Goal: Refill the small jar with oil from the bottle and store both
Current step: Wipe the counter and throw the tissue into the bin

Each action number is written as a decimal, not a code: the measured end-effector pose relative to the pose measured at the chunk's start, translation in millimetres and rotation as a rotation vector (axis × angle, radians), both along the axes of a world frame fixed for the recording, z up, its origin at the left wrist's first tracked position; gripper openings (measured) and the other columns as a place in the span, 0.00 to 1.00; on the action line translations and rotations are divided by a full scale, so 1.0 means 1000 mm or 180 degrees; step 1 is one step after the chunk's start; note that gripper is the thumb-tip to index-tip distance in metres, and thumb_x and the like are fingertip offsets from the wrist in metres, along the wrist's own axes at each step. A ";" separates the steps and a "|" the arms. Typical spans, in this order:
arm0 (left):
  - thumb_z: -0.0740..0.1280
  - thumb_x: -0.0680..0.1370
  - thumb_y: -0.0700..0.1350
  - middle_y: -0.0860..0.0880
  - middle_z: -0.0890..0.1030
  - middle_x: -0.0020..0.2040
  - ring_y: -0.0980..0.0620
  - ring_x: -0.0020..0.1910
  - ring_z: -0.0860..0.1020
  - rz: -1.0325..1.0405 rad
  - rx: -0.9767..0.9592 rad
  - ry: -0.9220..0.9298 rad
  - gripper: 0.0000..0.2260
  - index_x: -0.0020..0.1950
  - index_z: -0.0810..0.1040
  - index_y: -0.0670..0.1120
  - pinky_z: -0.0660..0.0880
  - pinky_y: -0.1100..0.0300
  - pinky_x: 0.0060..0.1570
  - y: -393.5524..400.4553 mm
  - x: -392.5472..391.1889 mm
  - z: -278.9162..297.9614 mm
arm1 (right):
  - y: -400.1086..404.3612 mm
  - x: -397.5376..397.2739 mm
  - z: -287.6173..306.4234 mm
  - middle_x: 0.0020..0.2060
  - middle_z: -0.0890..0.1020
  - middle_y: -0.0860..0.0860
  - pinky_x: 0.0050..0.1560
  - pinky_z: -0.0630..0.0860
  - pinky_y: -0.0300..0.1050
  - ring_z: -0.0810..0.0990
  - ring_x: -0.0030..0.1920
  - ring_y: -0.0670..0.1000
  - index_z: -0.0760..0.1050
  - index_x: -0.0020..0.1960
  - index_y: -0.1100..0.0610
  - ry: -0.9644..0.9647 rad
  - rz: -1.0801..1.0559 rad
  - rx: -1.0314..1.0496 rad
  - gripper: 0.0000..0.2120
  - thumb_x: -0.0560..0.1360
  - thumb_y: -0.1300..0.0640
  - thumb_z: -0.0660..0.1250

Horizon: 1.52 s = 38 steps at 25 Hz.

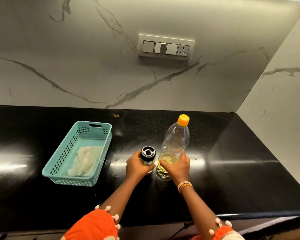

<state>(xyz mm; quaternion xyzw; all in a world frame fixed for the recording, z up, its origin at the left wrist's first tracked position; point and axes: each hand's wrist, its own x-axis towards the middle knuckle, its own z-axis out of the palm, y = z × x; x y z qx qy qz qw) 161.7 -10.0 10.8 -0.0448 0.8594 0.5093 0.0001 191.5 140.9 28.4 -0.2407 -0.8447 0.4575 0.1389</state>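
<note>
We are gripping the small black-lidded glass jar (147,159) with our left hand (137,166) and, just right, the light, squashy clear plastic oil bottle (173,149) low down with our right hand (177,166).

A glossy black stone table (232,170) runs along a white marble-veined wall and turns a corner at right, its polished top catching bright patches of light. On its left half stands a turquoise perforated plastic basket (58,168), set at a slight angle. Right of it, well apart, a small glass jar (147,159) with a black lid stands upright, and just beside that a tall clear plastic bottle (176,141) with a yellow cap, upright too, with pale yellow oil in its lower part. A small orange speck (116,115) lies at the table's back edge, close to the wall.
</note>
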 end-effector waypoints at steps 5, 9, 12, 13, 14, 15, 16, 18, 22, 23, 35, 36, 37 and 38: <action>0.82 0.59 0.48 0.49 0.85 0.50 0.52 0.49 0.82 0.0059 0.0027 0.0029 0.26 0.54 0.81 0.46 0.71 0.66 0.44 -0.001 -0.062 0.014 | 0.008 -0.067 0.017 0.50 0.72 0.52 0.49 0.69 0.39 0.70 0.47 0.48 0.70 0.60 0.53 0.0205 0.0124 -0.0004 0.36 0.56 0.48 0.81; 0.81 0.60 0.48 0.49 0.84 0.51 0.52 0.51 0.81 0.0129 -0.0048 0.0099 0.25 0.55 0.80 0.47 0.71 0.65 0.45 0.012 -0.115 0.026 | 0.017 -0.127 0.018 0.51 0.72 0.51 0.50 0.68 0.39 0.71 0.48 0.49 0.71 0.58 0.52 0.0094 0.0255 -0.0016 0.33 0.57 0.48 0.80; 0.81 0.60 0.48 0.48 0.84 0.52 0.51 0.52 0.81 0.0171 -0.0077 0.0062 0.25 0.55 0.80 0.48 0.72 0.65 0.46 0.020 -0.148 0.024 | 0.024 -0.165 0.011 0.52 0.73 0.53 0.51 0.69 0.39 0.70 0.48 0.49 0.71 0.58 0.53 -0.0010 0.0374 -0.0054 0.33 0.57 0.49 0.80; 0.81 0.60 0.48 0.48 0.84 0.52 0.52 0.51 0.81 0.0183 -0.0100 0.0052 0.25 0.56 0.80 0.48 0.72 0.65 0.47 0.021 -0.157 0.022 | 0.027 -0.175 0.007 0.52 0.73 0.53 0.51 0.69 0.39 0.71 0.48 0.49 0.71 0.58 0.53 -0.0061 0.0419 -0.0060 0.33 0.57 0.49 0.81; 0.81 0.60 0.48 0.49 0.84 0.52 0.53 0.51 0.81 0.0186 -0.0108 0.0035 0.26 0.56 0.80 0.48 0.72 0.65 0.47 0.022 -0.164 0.019 | 0.030 -0.183 0.003 0.52 0.73 0.53 0.51 0.69 0.39 0.72 0.49 0.50 0.71 0.57 0.53 -0.0101 0.0462 -0.0068 0.33 0.57 0.49 0.81; 0.81 0.60 0.48 0.49 0.84 0.52 0.54 0.50 0.80 0.0181 -0.0117 0.0007 0.26 0.56 0.80 0.48 0.72 0.65 0.47 0.023 -0.170 0.016 | 0.032 -0.188 0.000 0.52 0.74 0.53 0.51 0.70 0.39 0.74 0.50 0.51 0.72 0.57 0.53 -0.0120 0.0498 -0.0078 0.33 0.57 0.49 0.81; 0.81 0.60 0.48 0.49 0.84 0.52 0.55 0.49 0.79 0.0171 -0.0128 -0.0016 0.26 0.56 0.80 0.48 0.72 0.65 0.47 0.023 -0.173 0.014 | 0.034 -0.192 -0.002 0.52 0.74 0.54 0.51 0.70 0.40 0.74 0.51 0.52 0.72 0.57 0.52 -0.0115 0.0536 -0.0086 0.33 0.56 0.49 0.81; 0.81 0.60 0.48 0.49 0.84 0.51 0.56 0.47 0.79 0.0158 -0.0155 -0.0050 0.26 0.55 0.80 0.48 0.71 0.65 0.47 0.021 -0.179 0.009 | 0.036 -0.197 -0.006 0.53 0.75 0.53 0.51 0.70 0.40 0.73 0.49 0.49 0.72 0.58 0.52 -0.0099 0.0621 -0.0088 0.33 0.57 0.49 0.81; 0.81 0.60 0.48 0.49 0.84 0.51 0.53 0.50 0.80 0.0160 -0.0198 -0.0097 0.25 0.55 0.80 0.49 0.72 0.64 0.48 0.020 -0.179 0.001 | 0.037 -0.196 -0.011 0.53 0.75 0.53 0.49 0.70 0.39 0.72 0.49 0.48 0.71 0.58 0.52 -0.0017 0.0676 -0.0047 0.33 0.57 0.49 0.80; 0.81 0.60 0.48 0.49 0.84 0.52 0.52 0.52 0.80 0.0148 -0.0210 -0.0084 0.26 0.56 0.80 0.49 0.72 0.64 0.48 0.020 -0.179 0.000 | 0.037 -0.195 -0.010 0.53 0.74 0.54 0.50 0.70 0.39 0.73 0.50 0.49 0.71 0.59 0.52 -0.0021 0.0694 -0.0052 0.33 0.58 0.49 0.80; 0.72 0.72 0.42 0.42 0.70 0.71 0.43 0.69 0.70 0.0274 -0.0176 -0.0072 0.33 0.74 0.63 0.43 0.67 0.54 0.65 0.010 -0.089 -0.009 | 0.071 -0.128 -0.018 0.46 0.74 0.57 0.50 0.73 0.49 0.75 0.49 0.55 0.69 0.50 0.60 -0.0960 0.0289 -0.0977 0.09 0.73 0.57 0.58; 0.70 0.73 0.41 0.42 0.72 0.69 0.43 0.67 0.72 0.0219 -0.0262 0.0082 0.29 0.73 0.66 0.42 0.67 0.55 0.63 0.005 -0.069 -0.013 | 0.078 -0.112 -0.026 0.43 0.75 0.57 0.45 0.73 0.48 0.78 0.48 0.57 0.71 0.49 0.62 -0.0910 0.0230 -0.1110 0.11 0.69 0.58 0.58; 0.69 0.74 0.40 0.42 0.74 0.67 0.43 0.64 0.74 0.0147 -0.0358 0.0193 0.26 0.71 0.68 0.42 0.68 0.57 0.60 -0.001 -0.049 -0.016 | 0.081 -0.091 -0.029 0.41 0.77 0.58 0.40 0.74 0.45 0.79 0.46 0.59 0.72 0.48 0.63 -0.0909 0.0154 -0.1162 0.13 0.66 0.59 0.59; 0.68 0.74 0.39 0.42 0.75 0.64 0.43 0.60 0.75 0.0072 -0.0440 0.0275 0.23 0.69 0.70 0.41 0.68 0.58 0.57 -0.007 -0.032 -0.019 | 0.083 -0.072 -0.034 0.41 0.78 0.58 0.37 0.74 0.44 0.81 0.45 0.60 0.73 0.48 0.63 -0.0892 0.0050 -0.1165 0.13 0.65 0.61 0.59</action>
